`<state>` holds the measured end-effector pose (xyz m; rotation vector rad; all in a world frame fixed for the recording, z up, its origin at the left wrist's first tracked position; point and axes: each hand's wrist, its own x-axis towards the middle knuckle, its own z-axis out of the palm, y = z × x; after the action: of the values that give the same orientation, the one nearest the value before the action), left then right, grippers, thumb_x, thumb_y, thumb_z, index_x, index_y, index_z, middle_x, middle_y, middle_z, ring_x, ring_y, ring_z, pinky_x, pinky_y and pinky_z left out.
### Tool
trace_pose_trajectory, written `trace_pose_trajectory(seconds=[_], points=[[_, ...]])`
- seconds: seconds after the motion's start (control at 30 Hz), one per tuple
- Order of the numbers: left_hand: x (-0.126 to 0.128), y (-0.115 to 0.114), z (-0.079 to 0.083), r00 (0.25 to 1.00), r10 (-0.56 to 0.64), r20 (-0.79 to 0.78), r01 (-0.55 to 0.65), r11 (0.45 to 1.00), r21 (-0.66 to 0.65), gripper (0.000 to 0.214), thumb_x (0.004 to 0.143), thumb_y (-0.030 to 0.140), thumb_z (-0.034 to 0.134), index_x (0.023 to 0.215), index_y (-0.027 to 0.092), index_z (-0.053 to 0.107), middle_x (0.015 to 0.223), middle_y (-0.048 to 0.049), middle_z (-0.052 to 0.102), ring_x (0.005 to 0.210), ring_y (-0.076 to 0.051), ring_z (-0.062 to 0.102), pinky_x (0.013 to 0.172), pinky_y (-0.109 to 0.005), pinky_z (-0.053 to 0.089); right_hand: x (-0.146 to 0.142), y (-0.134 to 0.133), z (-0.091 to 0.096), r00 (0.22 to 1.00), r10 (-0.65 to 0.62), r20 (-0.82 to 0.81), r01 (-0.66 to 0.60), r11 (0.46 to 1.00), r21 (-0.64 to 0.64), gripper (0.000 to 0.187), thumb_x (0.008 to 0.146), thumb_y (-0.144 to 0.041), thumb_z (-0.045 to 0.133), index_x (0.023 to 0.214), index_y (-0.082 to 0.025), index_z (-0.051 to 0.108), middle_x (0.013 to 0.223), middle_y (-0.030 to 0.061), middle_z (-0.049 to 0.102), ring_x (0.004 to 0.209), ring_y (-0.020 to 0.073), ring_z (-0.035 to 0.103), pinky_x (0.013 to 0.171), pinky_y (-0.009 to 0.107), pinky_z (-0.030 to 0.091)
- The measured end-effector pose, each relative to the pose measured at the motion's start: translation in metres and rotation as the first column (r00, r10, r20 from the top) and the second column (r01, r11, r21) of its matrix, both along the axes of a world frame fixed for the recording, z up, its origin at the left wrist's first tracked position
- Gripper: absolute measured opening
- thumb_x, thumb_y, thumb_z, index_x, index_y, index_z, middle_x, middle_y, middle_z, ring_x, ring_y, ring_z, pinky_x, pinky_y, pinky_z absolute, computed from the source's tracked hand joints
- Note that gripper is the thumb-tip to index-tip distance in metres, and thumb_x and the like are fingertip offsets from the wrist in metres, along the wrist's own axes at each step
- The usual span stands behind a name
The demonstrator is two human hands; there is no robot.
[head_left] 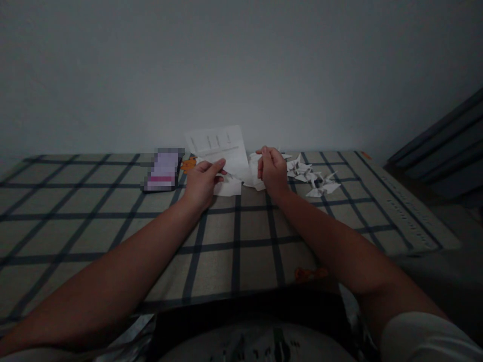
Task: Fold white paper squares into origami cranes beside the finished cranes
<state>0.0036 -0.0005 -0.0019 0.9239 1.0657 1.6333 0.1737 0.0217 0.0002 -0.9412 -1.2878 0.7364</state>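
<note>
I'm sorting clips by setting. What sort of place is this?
Likely a room at home: a checked cloth, a bare wall, folded paper cranes beside the right hand, a paper sheet in the left hand.

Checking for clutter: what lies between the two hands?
Head view: a printed white paper sheet, pinched by the left hand, with loose paper pieces below it, reaching the right hand.

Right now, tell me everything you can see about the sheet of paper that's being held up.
The sheet of paper is white and thin, with faint grey printed lines near its top. It stands tilted upward above the checked tablecloth, lightly curved. The left hand pinches its lower left edge between thumb and fingers. The right hand is closed at its lower right corner; whether it grips this sheet is unclear.
</note>
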Motion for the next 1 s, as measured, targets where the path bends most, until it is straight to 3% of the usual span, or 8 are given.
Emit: trace_pose_trajectory(seconds=[0.27,0.53,0.7,1.0], points=[[-0.006,0.004,0.004,0.992,0.023,0.121,-0.030,0.998,0.055,0.030,0.069,0.031,0.085,0.065,0.018,0.057,0.064,0.0025,0.058,0.059,-0.007,0.057,0.048,-0.016,0.042,0.001,-0.001,-0.003,0.915,0.281,0.290,-0.284,0.958,-0.031,0.031,0.085,-0.047,0.065,0.080,-0.016,0.066,0.063,-0.0026,0.059,0.055,0.0088,0.053,0.053,0.023,0.042],[-0.015,0.014,0.003,0.978,0.059,0.201,-0.067,0.997,0.031,0.032,0.070,0.038,0.085,0.069,0.020,0.058,0.065,0.0027,0.058,0.062,-0.009,0.059,0.051,-0.018,0.044,0.005,0.011,-0.014,0.903,0.352,0.247,-0.351,0.935,-0.047,0.036,0.078,-0.041,0.071,0.103,-0.015,0.070,0.084,0.0036,0.069,0.067,0.0106,0.059,0.058,0.025,0.049],[-0.012,0.012,0.001,0.991,-0.013,0.133,0.013,1.000,0.001,0.032,0.062,0.033,0.090,0.073,0.018,0.064,0.075,-0.0008,0.066,0.065,-0.009,0.061,0.053,-0.017,0.047,0.005,0.013,-0.016,0.902,0.363,0.233,-0.367,0.930,-0.029,0.039,0.079,-0.038,0.070,0.111,-0.016,0.068,0.079,-0.0001,0.065,0.064,0.0091,0.055,0.058,0.024,0.048],[-0.022,0.020,0.003,0.971,0.076,0.226,-0.081,0.997,0.015,0.034,0.068,0.030,0.086,0.065,0.020,0.054,0.064,0.0037,0.056,0.058,-0.007,0.054,0.049,-0.016,0.043,0.009,0.014,-0.015,0.871,0.443,0.212,-0.442,0.895,-0.058,0.042,0.079,-0.031,0.067,0.118,-0.016,0.063,0.078,-0.0025,0.060,0.065,0.0092,0.054,0.059,0.024,0.049]])
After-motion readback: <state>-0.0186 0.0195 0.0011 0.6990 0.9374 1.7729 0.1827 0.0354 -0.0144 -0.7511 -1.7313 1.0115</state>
